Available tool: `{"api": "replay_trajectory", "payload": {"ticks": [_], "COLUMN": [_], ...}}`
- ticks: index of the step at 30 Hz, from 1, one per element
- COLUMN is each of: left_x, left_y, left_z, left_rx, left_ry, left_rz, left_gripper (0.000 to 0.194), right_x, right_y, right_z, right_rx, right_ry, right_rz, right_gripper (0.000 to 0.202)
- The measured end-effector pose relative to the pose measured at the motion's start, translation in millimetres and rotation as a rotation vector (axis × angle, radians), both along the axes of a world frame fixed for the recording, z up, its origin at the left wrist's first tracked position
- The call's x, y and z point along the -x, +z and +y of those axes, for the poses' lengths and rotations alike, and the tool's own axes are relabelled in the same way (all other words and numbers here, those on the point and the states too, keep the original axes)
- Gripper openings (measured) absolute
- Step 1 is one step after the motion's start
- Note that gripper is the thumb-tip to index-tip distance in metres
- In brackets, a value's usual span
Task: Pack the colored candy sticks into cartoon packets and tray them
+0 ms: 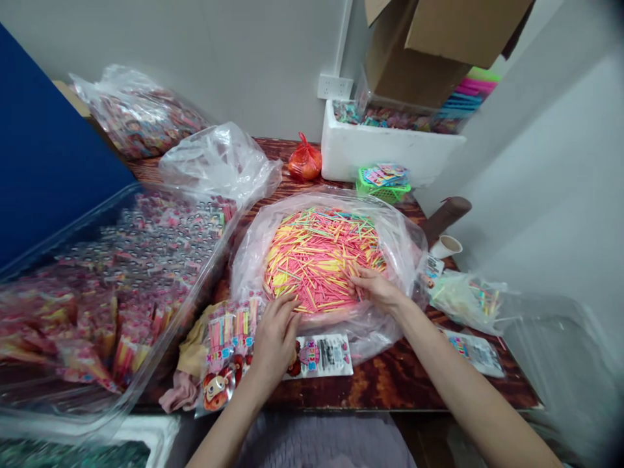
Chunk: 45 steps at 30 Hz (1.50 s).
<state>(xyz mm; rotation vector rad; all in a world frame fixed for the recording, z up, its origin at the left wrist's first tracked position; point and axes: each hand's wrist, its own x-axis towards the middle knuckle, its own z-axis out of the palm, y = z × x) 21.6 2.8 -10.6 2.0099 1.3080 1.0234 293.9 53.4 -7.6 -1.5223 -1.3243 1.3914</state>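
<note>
A clear plastic bag [248, 260] lies wide, heaped with thin pink, yellow and green sticks [316, 260]. My right hand [375, 286] reaches into the heap's right side, its fingers pinched on a few pink sticks. At the heap's lower left edge is my left hand [277, 331], fingers curled together; what they hold, if anything, is hidden. Beneath and beside that hand, printed packets [224, 364] filled with coloured sticks overlap on the table edge. A flat white printed packet [324, 356] extends from under it toward the right.
A large clear bin [190, 305] of filled packets takes up the left. Behind are a crumpled bag [221, 162], a red bag [305, 160], a green basket [383, 188] and a white foam box [390, 153]. A paper cup [445, 246] stands right.
</note>
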Motion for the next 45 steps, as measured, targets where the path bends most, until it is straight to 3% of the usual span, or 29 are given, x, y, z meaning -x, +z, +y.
{"api": "replay_trajectory", "payload": {"ticks": [4,7,11,15,19,23,30,34,37,41,43,45], "left_x": [-33.2,-64.5,-90.2,-91.8,-89.6,-86.4,-82.4,-88.2,-85.3,-62.7,-48.6,-37.3], "left_y": [7.6,3.6,-4.8,-4.5,-0.2,0.5,0.5,5.0,10.7,14.9,11.0,2.5], "left_z": [19.9,38.0,62.2,75.0,69.6,62.7,64.9,52.3,43.9,31.4,18.3,1.0], "left_rx": [0.132,0.176,0.157,0.213,0.248,0.222,0.28,0.236,0.166,0.138,0.132,0.134], "left_ry": [-0.015,-0.006,-0.103,-0.13,-0.191,-0.226,-0.345,-0.385,-0.327,-0.136,-0.094,-0.13], "left_rz": [-0.187,-0.373,-0.283,-0.243,-0.295,-0.182,-0.132,-0.025,-0.063,-0.189,-0.122,0.023], "left_gripper": [0.032,0.048,0.03,0.028,0.034,0.019,0.029,0.03,0.032,0.029,0.024,0.022], "right_x": [6.5,21.5,32.6,26.0,23.5,24.6,23.3,29.3,30.7,30.9,33.7,38.3], "right_y": [4.9,1.1,-7.5,-10.8,-13.6,-14.2,-10.6,-11.8,-3.2,7.2,1.2,-12.4], "right_z": [-7.1,-11.5,-14.1,-12.9,-8.0,-5.6,-8.8,-8.4,-13.9,-37.0,-51.9,-65.0], "right_rx": [0.194,0.233,0.251,0.313,0.291,0.272,0.282,0.206,0.12,-0.17,-0.259,-0.277], "right_ry": [0.065,0.142,0.213,0.276,0.297,0.308,0.464,0.437,0.405,0.124,-0.015,-0.116], "right_rz": [0.373,0.378,0.327,0.302,0.303,0.32,0.229,0.2,0.166,0.122,0.121,0.097], "right_gripper": [0.029,0.028,0.026,0.024,0.024,0.025,0.016,0.008,0.005,0.011,0.015,0.014]}}
